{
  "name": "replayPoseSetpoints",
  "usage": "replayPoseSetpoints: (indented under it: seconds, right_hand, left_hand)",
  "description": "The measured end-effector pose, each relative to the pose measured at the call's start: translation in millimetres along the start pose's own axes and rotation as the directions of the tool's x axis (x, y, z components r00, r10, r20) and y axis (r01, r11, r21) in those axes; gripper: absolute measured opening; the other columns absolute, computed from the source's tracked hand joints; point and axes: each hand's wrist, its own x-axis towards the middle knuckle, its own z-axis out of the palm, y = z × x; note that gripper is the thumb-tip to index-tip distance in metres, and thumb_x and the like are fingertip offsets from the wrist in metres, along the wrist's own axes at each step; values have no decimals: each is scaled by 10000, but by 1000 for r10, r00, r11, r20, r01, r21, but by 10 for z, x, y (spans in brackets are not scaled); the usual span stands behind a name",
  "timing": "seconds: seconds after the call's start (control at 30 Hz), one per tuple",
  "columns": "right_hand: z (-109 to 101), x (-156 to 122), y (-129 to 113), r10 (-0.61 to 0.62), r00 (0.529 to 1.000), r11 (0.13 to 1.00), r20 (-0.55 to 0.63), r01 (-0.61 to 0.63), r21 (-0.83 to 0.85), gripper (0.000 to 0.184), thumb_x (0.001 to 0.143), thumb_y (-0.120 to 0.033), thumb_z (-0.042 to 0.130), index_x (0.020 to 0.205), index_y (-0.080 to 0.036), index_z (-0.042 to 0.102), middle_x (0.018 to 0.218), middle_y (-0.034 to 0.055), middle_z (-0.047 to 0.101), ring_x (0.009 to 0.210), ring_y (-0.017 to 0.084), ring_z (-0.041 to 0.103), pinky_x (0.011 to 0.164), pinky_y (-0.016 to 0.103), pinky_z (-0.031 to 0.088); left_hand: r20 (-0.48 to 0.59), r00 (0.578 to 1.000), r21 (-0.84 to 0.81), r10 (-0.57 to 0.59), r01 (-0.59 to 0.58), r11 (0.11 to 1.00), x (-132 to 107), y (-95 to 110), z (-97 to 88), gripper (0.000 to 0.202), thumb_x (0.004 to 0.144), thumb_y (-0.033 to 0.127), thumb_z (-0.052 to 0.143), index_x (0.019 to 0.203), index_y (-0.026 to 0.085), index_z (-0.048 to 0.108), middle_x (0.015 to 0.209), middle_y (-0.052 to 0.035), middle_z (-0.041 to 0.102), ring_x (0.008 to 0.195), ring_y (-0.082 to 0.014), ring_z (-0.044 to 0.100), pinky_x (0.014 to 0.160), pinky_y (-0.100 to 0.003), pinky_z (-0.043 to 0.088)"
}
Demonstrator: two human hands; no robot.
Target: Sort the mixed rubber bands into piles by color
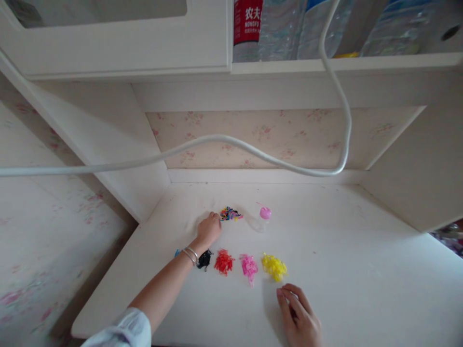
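My left hand [209, 228] reaches forward across the white desk [343, 270], fingers curled, its tips right at a small mixed-colour pile of tiny rubber bands [230, 213]; what the fingers pinch, if anything, is hidden. Bangles circle its wrist. Sorted piles lie in a row nearer me: black [204, 259], red [224, 261], pink [249, 266] and yellow [274, 266], with a bit of blue [177, 252] showing beside my forearm. My right hand [298, 313] rests on the desk just below the yellow pile, fingers loosely bent and holding nothing I can see.
A clear little bottle lies on its side [256, 222] with a pink cap [265, 213] right of the mixed pile. A white cable [253, 152] sags across the view. Water bottles [282, 29] stand on the shelf above. Desk side panels close in left and right.
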Motion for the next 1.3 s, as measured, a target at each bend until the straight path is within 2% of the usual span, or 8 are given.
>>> replayPoseSetpoints:
  seconds: [0.1,0.27,0.47,0.63,0.8,0.97,1.1,1.3]
  right_hand:
    - [10,1,1,-5,1000,1000,20,5,6,329,904,-429,459,834,-212,698,971,89,654,637,110,645,559,162,525]
    - [-2,9,-44,1,998,1000,55,-2,10,331,908,-433,454,857,-216,697,985,88,656,632,108,647,566,164,526]
    - [-33,24,-94,15,999,1000,32,-15,9,401,904,-483,439,829,-199,712,950,94,667,608,109,643,542,162,519]
    - [-20,-3,-64,26,998,1000,57,-26,-5,370,908,-461,445,841,-202,701,981,94,656,639,108,647,564,162,521]
    - [-22,-3,-59,22,996,1000,90,-22,2,368,916,-456,430,851,-214,699,984,88,658,629,107,642,551,165,521]
    - [-28,-5,-62,17,997,1000,80,-16,-15,362,905,-465,445,851,-221,708,996,81,658,649,111,653,563,163,528]
    - [-13,-18,-15,9,999,1000,47,-8,-11,375,889,-486,466,845,-211,718,981,85,666,683,124,666,569,158,530]
    - [11,-30,64,-18,997,1000,69,20,-20,359,871,-484,504,849,-200,723,981,94,666,632,111,658,543,146,523]
  left_hand:
    - [0,1000,21,-4,4,1000,27,-4,22,314,947,280,295,1062,164,564,1083,-114,567,864,-198,621,739,-330,465]
    - [12,1000,41,0,-1,999,31,-11,38,306,945,283,322,1158,169,510,1133,-122,539,908,-187,607,759,-309,459]
    - [22,999,29,35,-35,999,40,17,46,301,952,291,320,1112,174,546,1117,-106,547,929,-171,595,780,-284,447]
    - [14,998,12,58,-58,998,35,-4,38,298,956,282,310,1044,188,578,1080,-81,563,890,-161,604,772,-281,444]
    - [-20,999,20,30,-29,999,-33,-84,-44,345,970,308,264,1049,184,577,1073,-85,566,890,-162,601,791,-288,439]
    - [-74,997,45,-33,37,998,-126,-231,-190,387,977,343,225,1059,181,567,1090,-81,568,855,-157,608,741,-270,441]
    - [-116,991,57,-71,78,995,-344,-360,-303,372,976,353,237,1022,198,571,1065,-56,589,833,-153,616,684,-256,435]
    - [-229,969,98,-96,121,988,-997,-634,-338,337,964,380,282,971,226,581,1003,-21,617,717,-130,624,544,-229,387]
